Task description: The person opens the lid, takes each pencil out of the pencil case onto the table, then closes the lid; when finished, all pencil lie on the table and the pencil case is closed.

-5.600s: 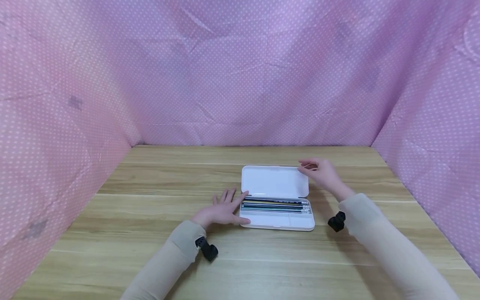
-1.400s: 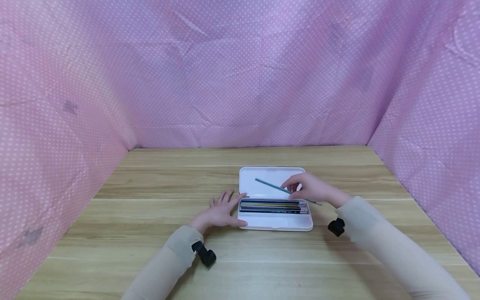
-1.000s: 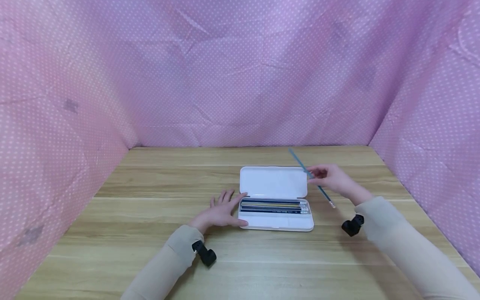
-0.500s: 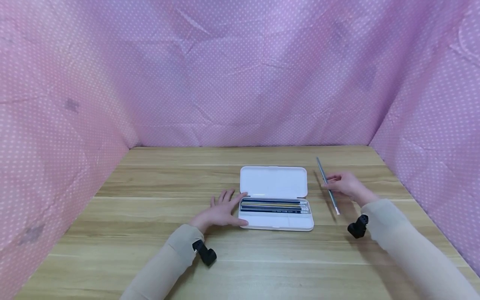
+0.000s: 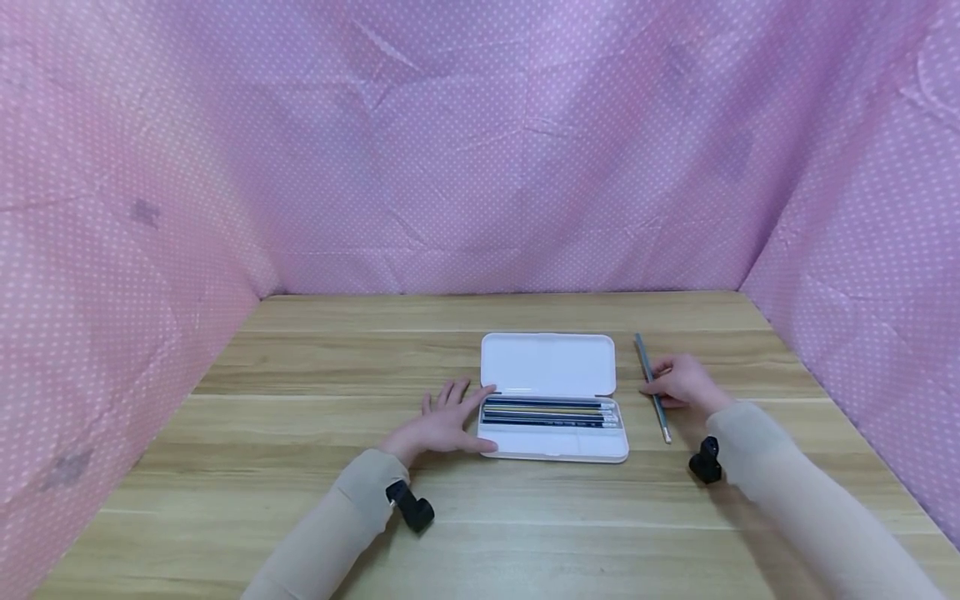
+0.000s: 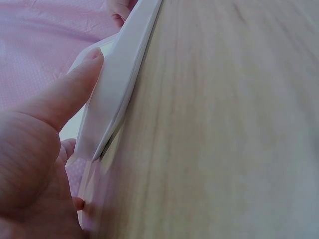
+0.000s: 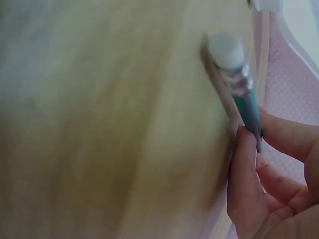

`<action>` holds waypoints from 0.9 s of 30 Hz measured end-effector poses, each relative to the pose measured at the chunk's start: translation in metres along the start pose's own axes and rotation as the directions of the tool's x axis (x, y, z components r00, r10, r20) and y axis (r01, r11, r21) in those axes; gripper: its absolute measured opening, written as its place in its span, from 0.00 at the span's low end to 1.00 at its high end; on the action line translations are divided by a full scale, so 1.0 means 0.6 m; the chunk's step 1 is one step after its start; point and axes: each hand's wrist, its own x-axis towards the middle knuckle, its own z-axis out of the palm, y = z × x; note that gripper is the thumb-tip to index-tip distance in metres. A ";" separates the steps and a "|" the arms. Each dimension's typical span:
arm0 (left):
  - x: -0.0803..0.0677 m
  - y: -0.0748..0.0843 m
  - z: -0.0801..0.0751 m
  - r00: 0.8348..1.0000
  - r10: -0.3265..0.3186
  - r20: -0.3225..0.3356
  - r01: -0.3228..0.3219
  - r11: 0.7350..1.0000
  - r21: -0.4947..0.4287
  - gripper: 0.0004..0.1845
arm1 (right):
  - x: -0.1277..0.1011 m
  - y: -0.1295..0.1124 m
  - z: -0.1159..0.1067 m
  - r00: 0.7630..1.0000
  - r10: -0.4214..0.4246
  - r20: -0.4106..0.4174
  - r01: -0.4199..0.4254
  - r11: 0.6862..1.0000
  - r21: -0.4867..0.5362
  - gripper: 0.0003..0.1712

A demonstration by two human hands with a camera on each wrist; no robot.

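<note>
Right now we have a white pencil case (image 5: 553,398) lying open at the middle of the tabletop (image 5: 315,500), its lid folded back toward twelve o'clock and a row of pencils (image 5: 551,412) packed along the far side of its tray. Our left hand (image 5: 442,421) lies flat at the case's nine o'clock end, fingers straight and spread, thumb (image 6: 70,92) pressing the white edge to steady it. At three o'clock of the case, just beside it, our right hand (image 5: 681,383) pinches a teal pencil (image 5: 651,385) between thumb and fingertips; the right wrist view shows that grip closed round the shaft near the eraser (image 7: 227,50). The pencil lies low along the wood, running from twelve to six o'clock, and seems to touch it. We judge the step in hand to be laying this one pencil down beside the case. The next move calls for loosening the pinch without rolling the pencil, while the left hand steadies the case.
</note>
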 end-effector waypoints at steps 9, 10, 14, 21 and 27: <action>0.002 -0.002 0.002 1.000 -0.005 -0.001 0.005 1.000 -0.003 0.49 | 0.000 0.001 0.002 0.999 -0.034 -0.017 0.034 0.999 -0.038 0.23; 0.002 -0.002 0.002 1.000 -0.005 -0.001 0.005 1.000 -0.001 0.49 | -0.001 0.001 0.003 0.999 -0.035 -0.018 0.034 0.998 -0.044 0.23; 0.002 -0.001 0.003 1.000 -0.007 0.000 0.007 1.000 0.003 0.49 | -0.002 -0.001 0.003 0.999 -0.028 -0.022 0.026 0.997 -0.071 0.23; 0.001 0.000 0.003 1.000 -0.012 0.002 0.012 1.000 -0.003 0.49 | -0.004 -0.001 0.003 1.000 -0.024 -0.007 0.023 0.998 -0.066 0.24; 0.000 0.001 0.002 1.000 -0.011 -0.002 0.011 1.000 0.001 0.49 | -0.006 -0.002 0.001 0.999 -0.044 0.009 0.044 0.998 -0.053 0.25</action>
